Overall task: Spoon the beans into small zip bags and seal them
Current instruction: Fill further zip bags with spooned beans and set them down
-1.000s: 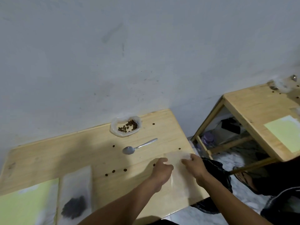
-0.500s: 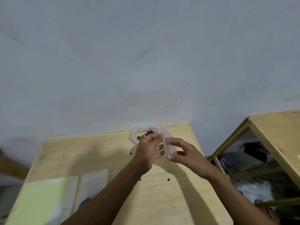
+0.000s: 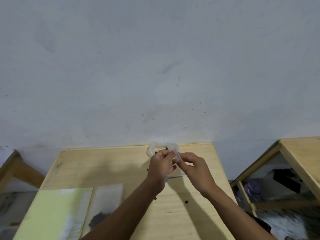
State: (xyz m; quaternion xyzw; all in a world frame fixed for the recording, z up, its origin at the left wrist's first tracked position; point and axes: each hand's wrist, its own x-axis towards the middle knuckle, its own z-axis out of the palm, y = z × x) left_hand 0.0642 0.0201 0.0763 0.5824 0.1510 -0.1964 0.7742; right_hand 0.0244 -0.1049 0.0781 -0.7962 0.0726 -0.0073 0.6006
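Note:
Above the wooden table (image 3: 103, 163), my left hand (image 3: 160, 166) and my right hand (image 3: 194, 166) both pinch a small clear zip bag (image 3: 175, 153) between their fingertips. Just behind the hands, at the table's far edge, lies a crumpled clear bag of dark beans (image 3: 158, 146), mostly hidden. A few loose beans (image 3: 186, 202) are scattered on the wood. A filled zip bag with a dark heap of beans (image 3: 102, 210) lies flat at the near left. The spoon's handle (image 3: 176, 177) shows under my hands.
A pale green sheet (image 3: 55, 213) lies on the table's near left corner. A second wooden table (image 3: 303, 156) stands to the right, with dark clutter under it. Part of another wooden frame (image 3: 15, 168) shows at the left. A grey wall rises right behind the table.
My hands lifted the small bag from the table's right edge up to the middle, and now hold it closer together. The camera tilted up toward the wall.

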